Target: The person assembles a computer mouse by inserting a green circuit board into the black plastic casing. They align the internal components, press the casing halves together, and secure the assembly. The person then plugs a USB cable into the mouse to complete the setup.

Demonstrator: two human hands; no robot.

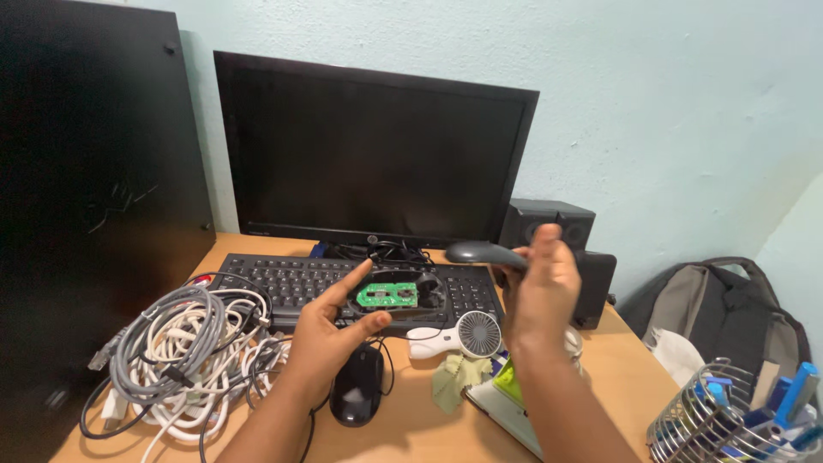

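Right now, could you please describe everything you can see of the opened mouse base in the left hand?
The opened mouse base is a dark, plastic-looking oval shell with its cover off, exposing a green circuit board. The left hand holds it roughly level above the black keyboard, thumb on its near edge and fingers behind it.

A wide, rectangular black monitor point(373, 154) stood at the far edge of the desk point(626, 369), behind the keyboard point(291, 279) and just left of the small black speakers point(557, 225). Its screen was dark and blank. No packages, labels or signs showed.
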